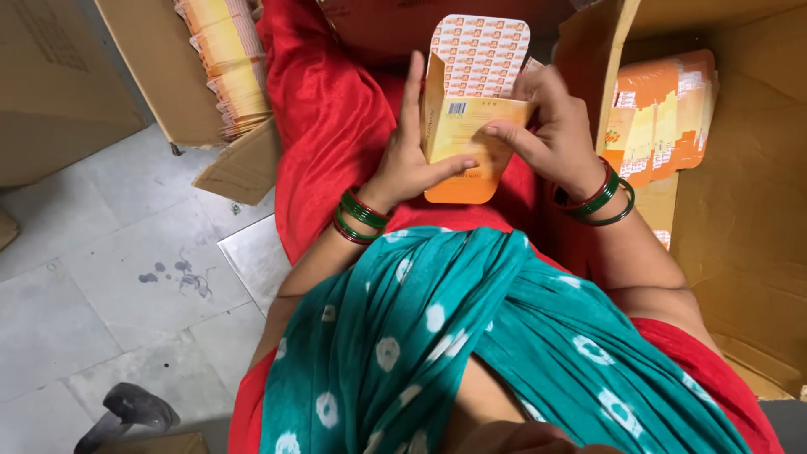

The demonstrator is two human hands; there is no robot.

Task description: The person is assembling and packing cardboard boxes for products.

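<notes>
I hold a small orange and yellow cardboard carton [461,143] over my lap. Its patterned top flap [481,55] stands open and upright. My left hand [409,155] grips the carton's left side, thumb across the front. My right hand [551,126] holds the right side, with a finger pressed on the front near the opening. Both wrists carry green and red bangles. A red cloth [328,118] covers my lap under the carton.
A large open cardboard box [740,210] on the right holds wrapped bundles of flat orange cartons [664,113]. Another box [160,67] at upper left holds a stack of flat cartons [231,63]. Grey tiled floor [109,277] lies to the left, with a dark sandal [126,412] at the bottom.
</notes>
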